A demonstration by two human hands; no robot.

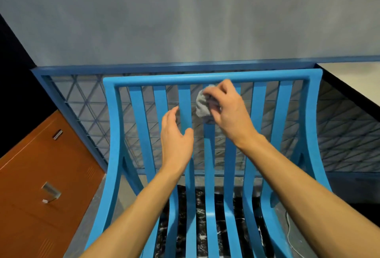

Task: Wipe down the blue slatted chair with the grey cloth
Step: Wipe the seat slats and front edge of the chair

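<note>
Grey cloth [202,106] bunched in right hand [228,109] against upright slats [257,114] of blue chair [207,78]; left hand [176,144] slack, empty.

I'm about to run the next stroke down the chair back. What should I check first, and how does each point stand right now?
1. Grip on the grey cloth: the right hand holds it bunched in curled fingers. ok.
2. Cloth position: it sits on a middle slat of the blue slatted chair, just below the top rail. ok.
3. Pressure of the cloth on the slat: cannot tell.
4. Path down that slat: bare below the cloth. ok.
5. Left hand: open and holding nothing, but whether it steadies the chair: cannot tell.
6. Dirt left on the slats: cannot tell.
</note>
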